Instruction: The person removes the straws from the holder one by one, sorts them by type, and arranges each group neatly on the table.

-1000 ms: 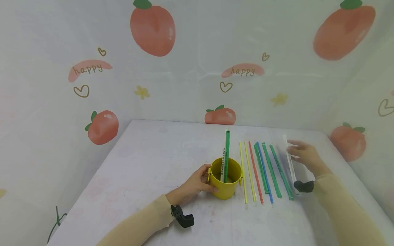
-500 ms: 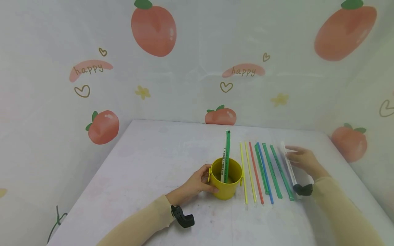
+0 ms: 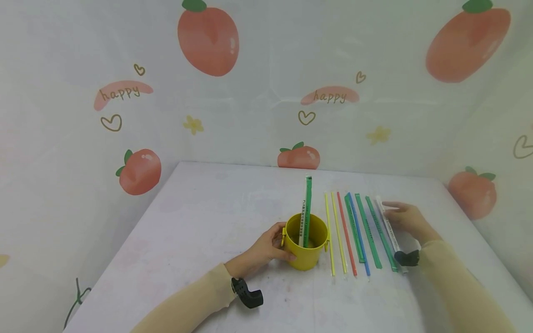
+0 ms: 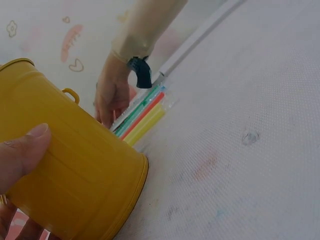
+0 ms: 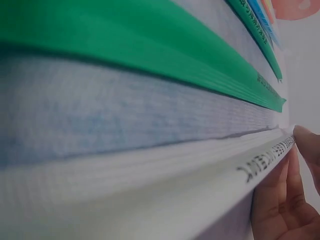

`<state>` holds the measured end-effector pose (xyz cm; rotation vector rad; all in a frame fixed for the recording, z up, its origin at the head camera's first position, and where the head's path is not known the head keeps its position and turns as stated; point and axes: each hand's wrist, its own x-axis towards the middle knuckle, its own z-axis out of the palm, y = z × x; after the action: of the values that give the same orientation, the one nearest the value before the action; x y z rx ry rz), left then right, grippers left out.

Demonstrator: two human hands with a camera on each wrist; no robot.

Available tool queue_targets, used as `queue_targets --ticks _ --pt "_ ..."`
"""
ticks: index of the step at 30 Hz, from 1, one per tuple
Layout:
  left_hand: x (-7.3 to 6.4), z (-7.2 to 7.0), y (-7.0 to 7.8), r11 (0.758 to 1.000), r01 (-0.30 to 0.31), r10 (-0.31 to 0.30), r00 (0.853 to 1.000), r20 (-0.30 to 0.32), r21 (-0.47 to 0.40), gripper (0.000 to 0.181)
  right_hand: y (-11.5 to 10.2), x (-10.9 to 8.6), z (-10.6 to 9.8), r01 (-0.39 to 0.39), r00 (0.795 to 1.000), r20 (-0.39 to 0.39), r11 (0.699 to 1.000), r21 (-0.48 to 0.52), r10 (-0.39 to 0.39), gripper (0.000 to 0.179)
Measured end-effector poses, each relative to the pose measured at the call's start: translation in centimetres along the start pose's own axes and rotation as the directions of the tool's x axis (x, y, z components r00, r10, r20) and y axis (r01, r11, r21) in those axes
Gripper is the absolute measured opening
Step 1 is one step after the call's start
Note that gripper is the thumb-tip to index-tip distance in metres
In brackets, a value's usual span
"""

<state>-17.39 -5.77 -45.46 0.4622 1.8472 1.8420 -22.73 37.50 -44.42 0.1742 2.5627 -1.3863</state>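
Observation:
My left hand [image 3: 266,246] grips the side of a small yellow bucket [image 3: 305,260], its thumb across the front wall in the left wrist view. Upright in the bucket lean a green paper-wrapped straw [image 3: 308,196] and a white wrapped straw [image 3: 301,222]. On the right, my right hand [image 3: 410,223] pinches another white wrapped straw [image 3: 388,223] near its far end, as the right wrist view also shows between thumb and fingers [image 5: 280,210]. This straw lies close along the rightmost green wrapped straw [image 3: 381,235].
Between bucket and right hand lie yellow straws [image 3: 338,233], a red straw [image 3: 347,233], a blue straw [image 3: 359,236] and more green wrapped straws [image 3: 368,231], side by side on the white table [image 3: 216,208]. A fruit-printed white curtain [image 3: 250,115] hangs behind.
My right hand has moved slightly left and nearer, bringing the white straw down beside the rightmost green one. The left hand and bucket have stayed put.

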Motion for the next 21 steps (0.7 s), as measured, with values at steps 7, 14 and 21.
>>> queue_targets --ticks 7,14,21 --pt "-0.04 -0.02 0.16 1.000 -0.001 0.001 1.000 0.003 -0.007 0.073 -0.57 0.00 0.36 -0.043 0.999 0.007 0.998 -0.045 0.044 0.060" --pt "-0.03 -0.08 0.04 1.000 0.000 0.000 1.000 -0.001 0.018 0.074 -0.82 0.32 0.52 -0.084 0.996 -0.005 0.991 -0.101 0.084 0.060" --pt "-0.01 -0.09 -0.03 1.000 0.007 -0.007 1.000 -0.001 0.008 0.074 -1.01 0.34 0.70 -0.101 0.995 -0.026 0.988 -0.115 0.098 0.059"
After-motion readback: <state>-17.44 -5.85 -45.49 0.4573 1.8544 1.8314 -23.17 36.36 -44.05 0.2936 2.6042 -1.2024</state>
